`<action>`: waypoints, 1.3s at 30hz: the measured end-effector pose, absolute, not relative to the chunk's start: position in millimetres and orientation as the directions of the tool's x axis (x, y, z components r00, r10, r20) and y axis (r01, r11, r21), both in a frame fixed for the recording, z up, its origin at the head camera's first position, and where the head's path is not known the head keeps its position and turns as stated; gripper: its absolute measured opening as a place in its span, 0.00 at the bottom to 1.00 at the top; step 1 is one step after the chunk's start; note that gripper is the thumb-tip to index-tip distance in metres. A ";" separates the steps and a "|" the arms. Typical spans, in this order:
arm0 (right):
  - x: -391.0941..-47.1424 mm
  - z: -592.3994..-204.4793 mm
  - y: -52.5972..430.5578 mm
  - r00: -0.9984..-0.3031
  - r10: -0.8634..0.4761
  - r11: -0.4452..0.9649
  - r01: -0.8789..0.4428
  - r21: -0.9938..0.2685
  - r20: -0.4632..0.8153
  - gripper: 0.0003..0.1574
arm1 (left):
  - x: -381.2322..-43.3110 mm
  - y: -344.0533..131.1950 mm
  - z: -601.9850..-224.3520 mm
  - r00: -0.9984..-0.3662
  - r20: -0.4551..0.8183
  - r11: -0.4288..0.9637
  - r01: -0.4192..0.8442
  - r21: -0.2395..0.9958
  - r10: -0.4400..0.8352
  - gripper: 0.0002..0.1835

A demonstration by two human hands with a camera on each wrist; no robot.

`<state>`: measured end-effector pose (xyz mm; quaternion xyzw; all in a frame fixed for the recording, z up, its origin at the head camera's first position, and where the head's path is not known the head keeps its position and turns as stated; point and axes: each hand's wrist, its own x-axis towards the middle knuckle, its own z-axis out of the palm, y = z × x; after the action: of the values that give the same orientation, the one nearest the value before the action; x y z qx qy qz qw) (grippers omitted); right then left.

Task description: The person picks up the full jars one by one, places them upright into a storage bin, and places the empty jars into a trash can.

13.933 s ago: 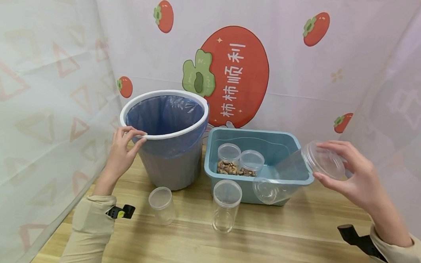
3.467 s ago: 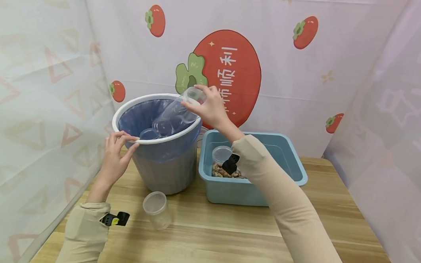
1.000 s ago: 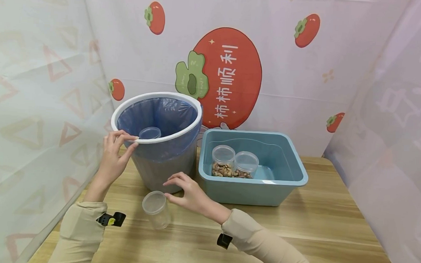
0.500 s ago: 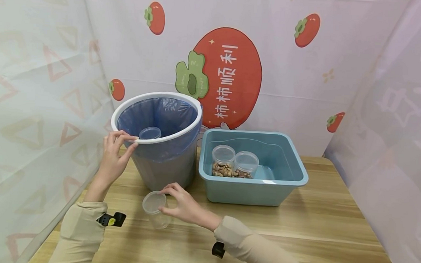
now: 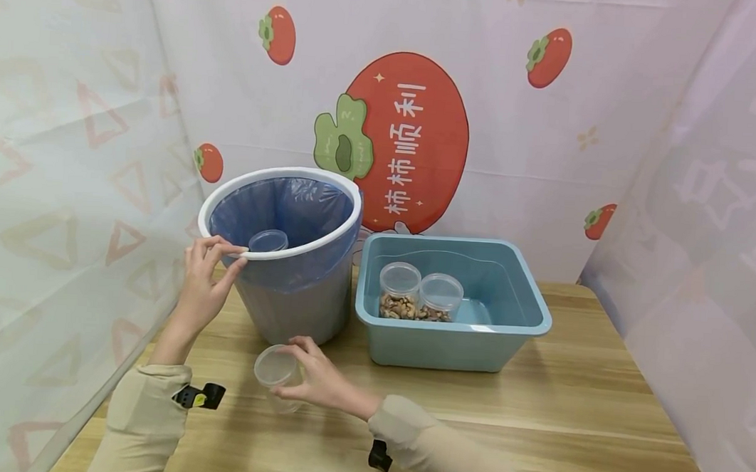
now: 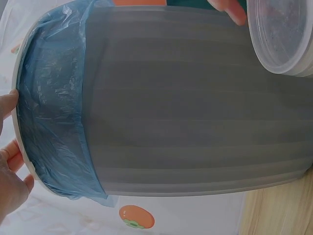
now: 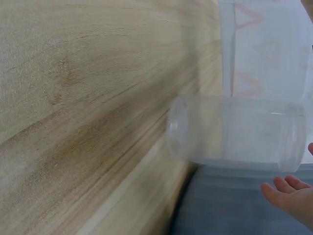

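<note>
My left hand (image 5: 205, 280) pinches the white rim of a grey trash can (image 5: 291, 310) lined with a blue bag (image 6: 54, 103). Inside the can, a clear round lid (image 5: 269, 241) shows above the near rim. An upright clear plastic jar (image 5: 275, 366) with a lid stands on the table in front of the can; nothing shows inside it. My right hand (image 5: 319, 379) reaches around the jar's right side near the lid, thumb and fingers spread. In the right wrist view, a small gap shows between the fingertips (image 7: 281, 193) and the jar.
A light blue plastic basin (image 5: 455, 347) stands right of the can. It holds two lidded clear jars with nuts, one at the left (image 5: 400, 294) and one beside it (image 5: 440, 300). Behind hangs a white cloth (image 5: 518, 129) with persimmon prints. The table (image 5: 567, 417) is wooden.
Jars that stood before the basin have left the table; one was lowered into the can by my right hand. Since then that hand moved left and down around the remaining jar. The left hand stays on the rim.
</note>
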<state>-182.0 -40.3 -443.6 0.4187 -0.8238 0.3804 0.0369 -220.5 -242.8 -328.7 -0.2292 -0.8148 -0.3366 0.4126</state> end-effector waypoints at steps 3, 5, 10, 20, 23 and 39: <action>-182.3 -446.5 -42.5 -0.658 -0.659 0.375 -0.707 -0.600 0.365 0.35 | -220.7 -242.1 -329.0 -0.554 0.827 0.665 0.654 0.360 0.096 0.09; -183.4 -448.9 -44.1 -0.663 -0.655 0.379 -0.703 -0.602 0.362 0.35 | -220.8 -241.8 -329.2 -0.550 0.830 0.663 0.657 0.359 0.095 0.09; -186.2 -453.8 -47.1 -0.665 -0.649 0.376 -0.702 -0.604 0.369 0.37 | -221.3 -241.5 -329.2 -0.547 0.832 0.662 0.658 0.360 0.091 0.09; -189.6 -459.9 -51.9 -0.620 -0.648 0.339 -0.755 -0.561 0.443 0.38 | -221.1 -241.4 -329.2 -0.545 0.834 0.662 0.657 0.361 0.086 0.10; -189.3 -461.9 -53.2 -0.614 -0.641 0.330 -0.763 -0.556 0.461 0.38 | -220.8 -241.2 -329.5 -0.542 0.836 0.662 0.657 0.359 0.085 0.10; -185.3 -452.9 -47.5 -0.608 -0.563 0.299 -0.781 -0.548 0.560 0.37 | -219.7 -241.3 -329.3 -0.559 0.825 0.671 0.644 0.368 0.083 0.10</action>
<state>-185.3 -47.5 -452.9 0.4227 -0.7950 0.4147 0.1319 -219.7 -241.3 -329.3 -0.2229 -0.8152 -0.3388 0.4135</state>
